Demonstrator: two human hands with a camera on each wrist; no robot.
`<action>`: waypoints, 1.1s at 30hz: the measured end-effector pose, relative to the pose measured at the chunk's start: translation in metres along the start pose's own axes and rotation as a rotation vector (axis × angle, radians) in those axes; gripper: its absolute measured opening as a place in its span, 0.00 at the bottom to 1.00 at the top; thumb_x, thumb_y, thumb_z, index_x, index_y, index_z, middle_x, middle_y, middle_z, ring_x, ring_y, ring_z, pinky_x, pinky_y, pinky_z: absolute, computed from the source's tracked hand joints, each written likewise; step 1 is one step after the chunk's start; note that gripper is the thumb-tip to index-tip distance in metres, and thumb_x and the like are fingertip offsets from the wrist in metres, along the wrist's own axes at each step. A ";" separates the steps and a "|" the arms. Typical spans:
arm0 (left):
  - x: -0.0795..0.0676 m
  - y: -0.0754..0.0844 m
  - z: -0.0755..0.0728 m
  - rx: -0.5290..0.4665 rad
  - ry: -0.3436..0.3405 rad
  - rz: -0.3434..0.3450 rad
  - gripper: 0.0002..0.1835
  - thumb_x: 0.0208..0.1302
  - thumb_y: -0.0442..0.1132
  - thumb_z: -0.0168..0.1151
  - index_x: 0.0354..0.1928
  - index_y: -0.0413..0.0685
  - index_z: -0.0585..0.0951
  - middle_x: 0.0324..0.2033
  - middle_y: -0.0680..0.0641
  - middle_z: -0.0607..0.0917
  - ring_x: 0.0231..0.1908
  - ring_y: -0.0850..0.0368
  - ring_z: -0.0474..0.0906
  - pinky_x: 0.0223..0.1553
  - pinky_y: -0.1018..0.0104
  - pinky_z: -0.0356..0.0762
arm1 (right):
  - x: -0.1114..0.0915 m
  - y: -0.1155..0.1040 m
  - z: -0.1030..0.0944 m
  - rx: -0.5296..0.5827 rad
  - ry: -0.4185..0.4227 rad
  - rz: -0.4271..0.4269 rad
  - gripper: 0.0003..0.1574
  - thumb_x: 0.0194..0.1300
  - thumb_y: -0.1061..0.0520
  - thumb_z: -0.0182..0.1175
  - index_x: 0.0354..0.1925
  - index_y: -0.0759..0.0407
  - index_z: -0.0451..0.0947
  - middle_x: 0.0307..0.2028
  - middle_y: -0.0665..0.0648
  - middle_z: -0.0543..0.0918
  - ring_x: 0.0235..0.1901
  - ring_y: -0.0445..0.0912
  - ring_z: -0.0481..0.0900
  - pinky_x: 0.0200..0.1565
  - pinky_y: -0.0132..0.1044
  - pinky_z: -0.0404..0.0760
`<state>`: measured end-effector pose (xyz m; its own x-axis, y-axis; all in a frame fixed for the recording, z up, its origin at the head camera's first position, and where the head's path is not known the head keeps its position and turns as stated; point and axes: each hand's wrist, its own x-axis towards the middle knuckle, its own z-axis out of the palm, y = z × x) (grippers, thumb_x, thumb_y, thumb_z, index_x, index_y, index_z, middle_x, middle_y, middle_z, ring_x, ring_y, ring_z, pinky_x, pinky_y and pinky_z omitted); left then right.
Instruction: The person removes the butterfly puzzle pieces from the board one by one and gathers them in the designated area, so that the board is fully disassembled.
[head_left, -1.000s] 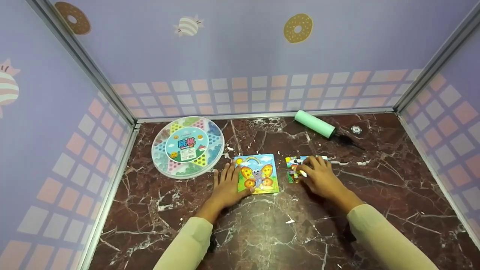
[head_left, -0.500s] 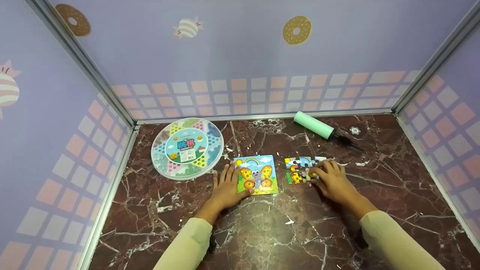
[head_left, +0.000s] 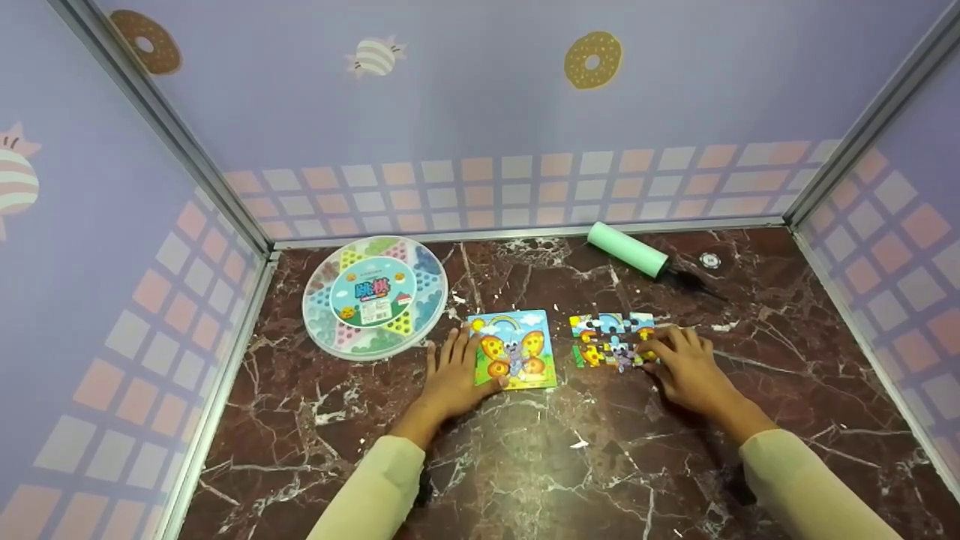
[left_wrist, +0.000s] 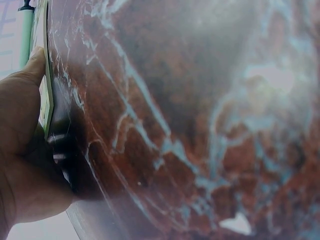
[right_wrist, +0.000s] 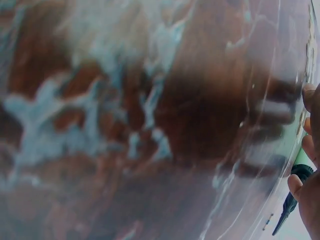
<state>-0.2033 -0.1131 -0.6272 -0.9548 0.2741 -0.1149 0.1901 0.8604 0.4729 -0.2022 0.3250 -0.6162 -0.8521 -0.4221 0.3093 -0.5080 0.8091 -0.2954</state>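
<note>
My left hand (head_left: 452, 375) lies with straight fingers along the left side of a square butterfly picture board (head_left: 517, 349), its thumb at the bottom edge. The left wrist view shows that thumb (left_wrist: 34, 65) against the board's thin edge. To the right, several butterfly jigsaw pieces (head_left: 612, 322) lie in two rows: an upper one with sky and rainbow, a lower one with wing and face. My right hand (head_left: 690, 371) pinches a jigsaw piece (head_left: 648, 360) at the lower row's right end, its fingers covering most of it. In the right wrist view only fingertips (right_wrist: 295, 186) show.
A round Chinese checkers set (head_left: 375, 298) sits at the back left. Behind the pieces lie a mint-green hand pump (head_left: 628, 250) with a black nozzle and a small round chip (head_left: 709, 260). Purple walls enclose the marbled table (head_left: 540, 465) on three sides.
My right hand has moved right along the jigsaw pieces, uncovering the top row and the lower middle face piece. My left hand has stayed on the board.
</note>
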 end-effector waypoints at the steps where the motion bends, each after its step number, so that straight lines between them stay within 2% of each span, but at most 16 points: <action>1: 0.000 0.000 -0.001 0.000 -0.001 0.000 0.59 0.73 0.77 0.59 0.90 0.45 0.53 0.91 0.40 0.46 0.90 0.36 0.39 0.86 0.27 0.27 | -0.001 0.001 -0.001 -0.001 -0.002 0.002 0.17 0.73 0.58 0.73 0.58 0.49 0.86 0.58 0.64 0.81 0.55 0.64 0.75 0.56 0.73 0.73; 6: -0.003 0.002 -0.004 -0.012 -0.017 0.002 0.59 0.73 0.76 0.59 0.90 0.45 0.53 0.91 0.40 0.46 0.90 0.36 0.38 0.86 0.27 0.26 | -0.004 0.002 -0.003 -0.017 -0.038 0.026 0.16 0.75 0.57 0.71 0.59 0.48 0.86 0.58 0.62 0.80 0.55 0.61 0.74 0.56 0.74 0.73; 12: -0.002 0.001 0.000 -0.013 0.006 0.005 0.59 0.73 0.77 0.59 0.90 0.46 0.54 0.91 0.42 0.46 0.90 0.37 0.38 0.86 0.28 0.24 | -0.003 0.002 -0.006 -0.025 -0.068 0.041 0.15 0.77 0.57 0.70 0.59 0.48 0.86 0.59 0.61 0.80 0.55 0.62 0.73 0.56 0.74 0.72; 33: -0.002 0.000 -0.002 -0.020 0.000 0.015 0.58 0.73 0.76 0.59 0.90 0.45 0.53 0.91 0.39 0.46 0.90 0.36 0.38 0.86 0.27 0.25 | -0.001 0.005 -0.002 -0.031 0.002 0.006 0.17 0.72 0.58 0.74 0.57 0.48 0.88 0.55 0.62 0.83 0.52 0.62 0.74 0.51 0.71 0.73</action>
<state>-0.2018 -0.1146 -0.6248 -0.9519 0.2870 -0.1075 0.1999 0.8473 0.4921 -0.2036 0.3303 -0.6166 -0.8548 -0.4166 0.3095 -0.4990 0.8237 -0.2694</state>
